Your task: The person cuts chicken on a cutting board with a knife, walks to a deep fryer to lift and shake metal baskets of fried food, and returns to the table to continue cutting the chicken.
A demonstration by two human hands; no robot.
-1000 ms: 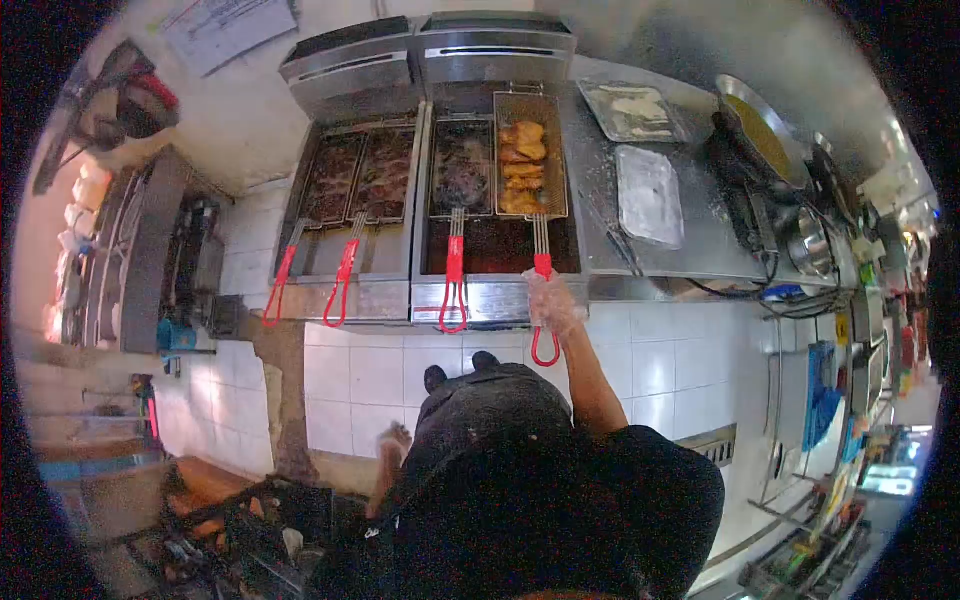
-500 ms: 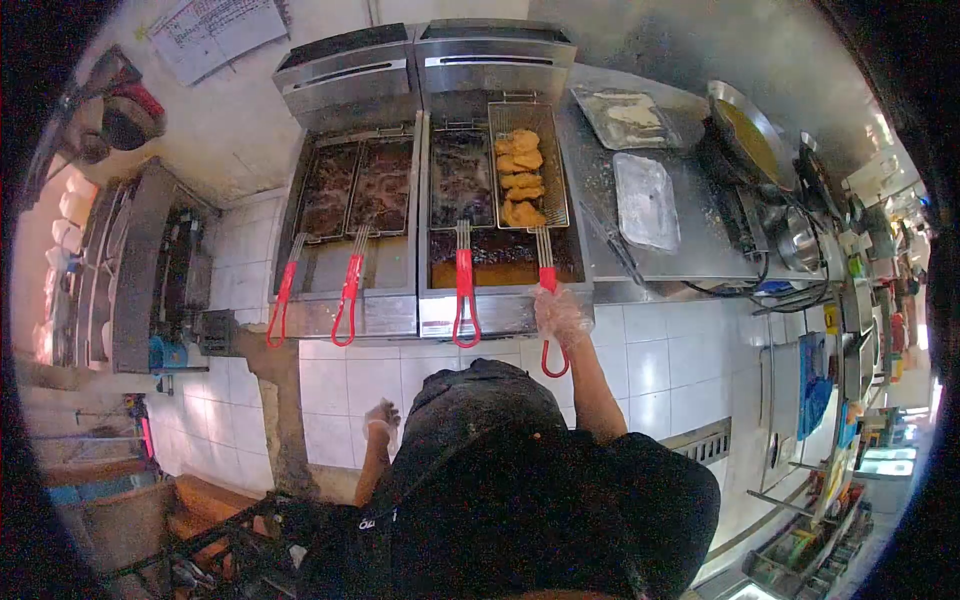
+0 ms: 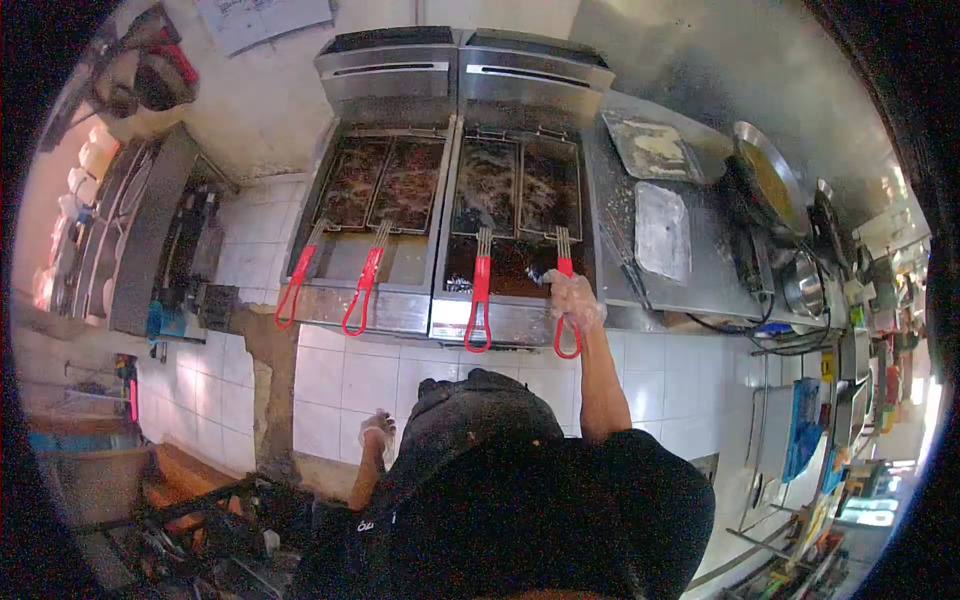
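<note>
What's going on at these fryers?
The person's right hand, in a clear plastic glove, grips the red handle of the rightmost wire basket, which sits low in dark, bubbling oil; its contents are not visible. The gloved left hand hangs away from the steel fryers. Three other red-handled wire baskets also sit in the fryers.
</note>
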